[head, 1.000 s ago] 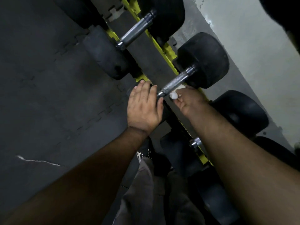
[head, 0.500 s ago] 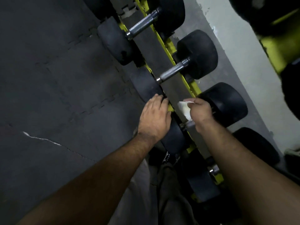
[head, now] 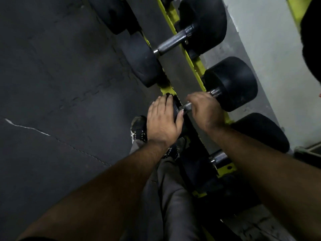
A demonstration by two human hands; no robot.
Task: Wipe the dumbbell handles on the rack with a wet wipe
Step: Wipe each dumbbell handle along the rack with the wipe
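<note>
A dumbbell lies across the yellow rack (head: pixel 194 66), its far black head (head: pixel 231 84) toward the wall. My right hand (head: pixel 205 110) is curled round its metal handle (head: pixel 188 106), of which only short bits show at either side of the fingers. No wet wipe shows; it may be hidden under that hand. My left hand (head: pixel 163 120) rests flat on the dumbbell's near head, covering most of it, thumb toward the handle.
Another dumbbell with a bare knurled handle (head: pixel 172 42) sits farther along the rack. A third handle (head: pixel 218 157) lies nearer, partly behind my right forearm. Dark rubber floor (head: pixel 60 84) spreads to the left, a pale wall (head: pixel 271 58) to the right. My shoe (head: pixel 138 129) stands below my left hand.
Both hands have shifted from one dumbbell to its neighbour on the rack. The white wipe, pinched in my right hand before, is now out of sight as that hand closes round the handle.
</note>
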